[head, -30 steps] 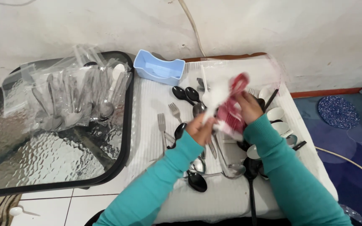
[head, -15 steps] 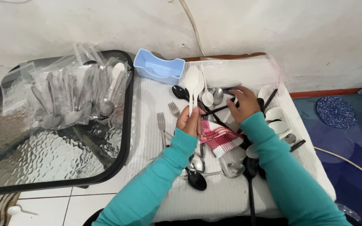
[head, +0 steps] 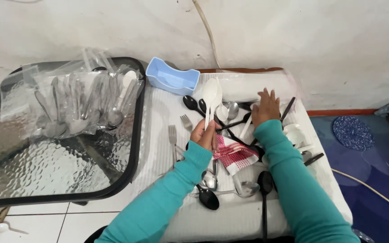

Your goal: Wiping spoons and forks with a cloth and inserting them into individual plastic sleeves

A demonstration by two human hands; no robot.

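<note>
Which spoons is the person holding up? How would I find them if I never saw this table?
Look at the white table beside the dark glass tray, near the light blue plastic holder. The left hand holds two white plastic spoons upright, bowls up. The other spoons lie flat, most of them black or shiny metal.

The red checked cloth (head: 235,154) lies partly under the left hand (head: 205,135); both elbows leave the bottom edge.
</note>
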